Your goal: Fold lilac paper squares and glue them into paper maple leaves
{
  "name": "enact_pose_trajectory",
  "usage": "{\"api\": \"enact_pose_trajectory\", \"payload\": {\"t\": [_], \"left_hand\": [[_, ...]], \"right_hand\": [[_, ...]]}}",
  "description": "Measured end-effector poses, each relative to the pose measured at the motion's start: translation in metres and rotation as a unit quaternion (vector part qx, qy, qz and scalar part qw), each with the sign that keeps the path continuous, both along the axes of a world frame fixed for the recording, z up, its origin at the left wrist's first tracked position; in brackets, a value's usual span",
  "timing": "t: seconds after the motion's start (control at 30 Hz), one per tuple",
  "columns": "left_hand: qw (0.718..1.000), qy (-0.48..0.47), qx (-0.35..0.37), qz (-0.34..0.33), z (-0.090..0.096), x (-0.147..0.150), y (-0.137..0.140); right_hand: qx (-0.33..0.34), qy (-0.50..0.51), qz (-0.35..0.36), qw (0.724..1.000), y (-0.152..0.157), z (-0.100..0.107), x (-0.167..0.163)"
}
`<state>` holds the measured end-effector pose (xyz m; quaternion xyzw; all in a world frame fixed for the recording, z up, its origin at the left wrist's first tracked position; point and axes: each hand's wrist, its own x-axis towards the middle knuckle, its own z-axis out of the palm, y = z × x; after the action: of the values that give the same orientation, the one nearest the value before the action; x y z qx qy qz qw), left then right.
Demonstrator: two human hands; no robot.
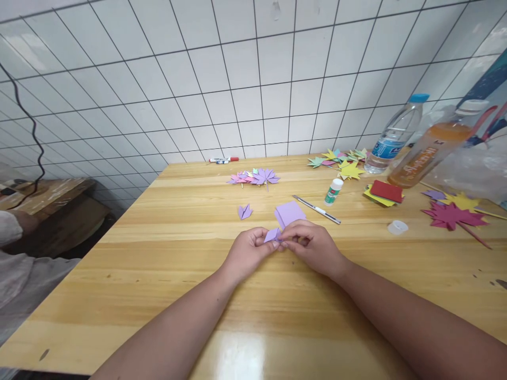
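A small folded piece of purple paper point(271, 235) is held between my two hands, just above the wooden table. My left hand point(249, 250) pinches its left side with thumb and fingers. At its right edge, my right hand point(311, 244) grips it with the fingertips, which cover part of the folds. Right behind my hands lies a stack of square purple paper sheets point(290, 213). A finished-looking folded purple piece point(245, 211) rests a little farther off to the left. Beyond the stack, a utility knife point(317, 209) lies slantwise, and a glue stick point(333, 192) stands upright.
Paper leaves point(253, 177) lie at the back, with more leaves point(346, 162) farther right. A water bottle point(392, 140) and an orange drink bottle point(431, 150) stand at right, near red paper squares point(386, 191), a clear cap point(397, 227) and a crimson leaf point(451, 215). Markers point(224, 160) lie by the wall.
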<state>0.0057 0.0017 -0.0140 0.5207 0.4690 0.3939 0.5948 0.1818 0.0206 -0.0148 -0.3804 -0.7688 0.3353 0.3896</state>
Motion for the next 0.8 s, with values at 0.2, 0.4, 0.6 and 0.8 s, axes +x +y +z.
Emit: {"api": "enact_pose_trajectory", "payload": {"t": [0.2, 0.4, 0.6, 0.8], "left_hand": [[0.999, 0.033, -0.009, -0.009, 0.0039, 0.001, -0.0006], [0.996, 0.079, 0.034, -0.024, 0.0033, 0.0008, -0.0021], [0.996, 0.076, 0.046, -0.025, 0.0006, -0.0009, -0.0005], [0.994, 0.084, 0.065, -0.018, 0.0008, 0.0013, -0.0014]], "right_hand": [[-0.031, 0.026, -0.023, 0.999, 0.0015, -0.0034, -0.0033], [-0.053, 0.038, -0.032, 0.997, 0.0009, -0.0041, -0.0058], [-0.032, -0.006, -0.042, 0.999, -0.0001, -0.0028, -0.0045], [-0.05, -0.013, -0.052, 0.997, 0.0023, -0.0036, -0.0048]]}}
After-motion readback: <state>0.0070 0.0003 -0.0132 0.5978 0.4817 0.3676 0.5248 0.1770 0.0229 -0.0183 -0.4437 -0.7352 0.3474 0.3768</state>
